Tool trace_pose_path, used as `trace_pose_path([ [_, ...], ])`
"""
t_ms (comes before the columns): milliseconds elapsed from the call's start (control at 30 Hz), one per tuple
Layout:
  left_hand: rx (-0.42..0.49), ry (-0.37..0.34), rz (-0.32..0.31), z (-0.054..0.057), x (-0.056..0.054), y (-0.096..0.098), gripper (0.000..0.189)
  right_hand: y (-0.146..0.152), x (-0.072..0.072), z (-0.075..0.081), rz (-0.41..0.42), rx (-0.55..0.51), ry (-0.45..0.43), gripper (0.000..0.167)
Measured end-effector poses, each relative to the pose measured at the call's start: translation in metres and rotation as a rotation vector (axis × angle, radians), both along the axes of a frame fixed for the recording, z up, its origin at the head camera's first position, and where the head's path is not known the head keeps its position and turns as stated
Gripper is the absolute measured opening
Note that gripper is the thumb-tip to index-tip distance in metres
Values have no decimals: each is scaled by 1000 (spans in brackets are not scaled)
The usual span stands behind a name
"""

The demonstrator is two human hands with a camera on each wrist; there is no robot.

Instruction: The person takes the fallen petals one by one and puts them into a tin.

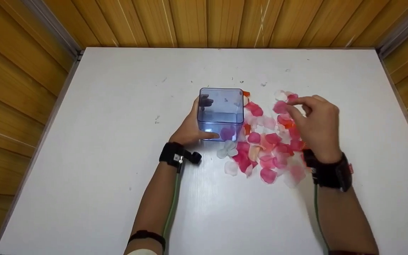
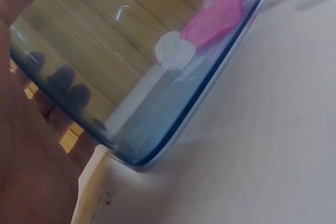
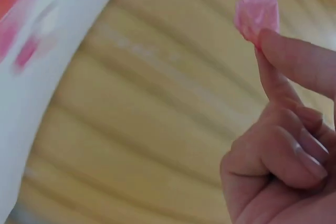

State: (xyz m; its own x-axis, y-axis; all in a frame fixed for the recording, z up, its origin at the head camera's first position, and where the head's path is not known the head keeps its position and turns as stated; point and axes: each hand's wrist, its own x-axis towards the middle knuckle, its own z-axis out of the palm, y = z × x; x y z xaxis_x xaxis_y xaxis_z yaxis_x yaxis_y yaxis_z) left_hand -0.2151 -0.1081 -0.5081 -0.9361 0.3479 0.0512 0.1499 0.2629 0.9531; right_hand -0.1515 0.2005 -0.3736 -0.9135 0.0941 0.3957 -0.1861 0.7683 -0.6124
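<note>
My left hand (image 1: 187, 130) grips a clear blue square box (image 1: 221, 122) at its left side, thumb along the front wall. In the left wrist view, the fingers show dark through the box wall (image 2: 152, 114). A pink petal (image 2: 215, 19) and a white petal (image 2: 176, 51) appear through that wall; I cannot tell whether they lie inside. My right hand (image 1: 319, 124) is raised to the right of the box. Between its thumb and forefinger it pinches a pink petal (image 3: 257, 11), with the other fingers curled in.
Many loose petals (image 1: 267, 161) in pink, red, orange and white lie spread right of the box. A pale petal cluster (image 1: 227, 149) sits just before it. The white table (image 1: 101, 148) is bordered by yellow wood-look panels (image 1: 221, 23) at the back and sides.
</note>
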Motion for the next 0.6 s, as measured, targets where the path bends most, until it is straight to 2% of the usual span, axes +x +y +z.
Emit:
trace_pose_path([
  [67,8,6,-6,0,0,0,136,-26,-3,1,72,-33,54,22],
  [133,18,8,-13,0,-1,0,135,-48,-8,-1,131,-59,67,18],
  [267,24,2,-24,-1,0,3,134,-78,-13,-12,214,-65,-1,16],
  [433,4,4,-26,-1,0,4,133,-93,-16,-23,224,-56,-105,16],
  [600,11,17,-18,2,0,-1,133,-94,-17,-23,241,-58,-100,17],
])
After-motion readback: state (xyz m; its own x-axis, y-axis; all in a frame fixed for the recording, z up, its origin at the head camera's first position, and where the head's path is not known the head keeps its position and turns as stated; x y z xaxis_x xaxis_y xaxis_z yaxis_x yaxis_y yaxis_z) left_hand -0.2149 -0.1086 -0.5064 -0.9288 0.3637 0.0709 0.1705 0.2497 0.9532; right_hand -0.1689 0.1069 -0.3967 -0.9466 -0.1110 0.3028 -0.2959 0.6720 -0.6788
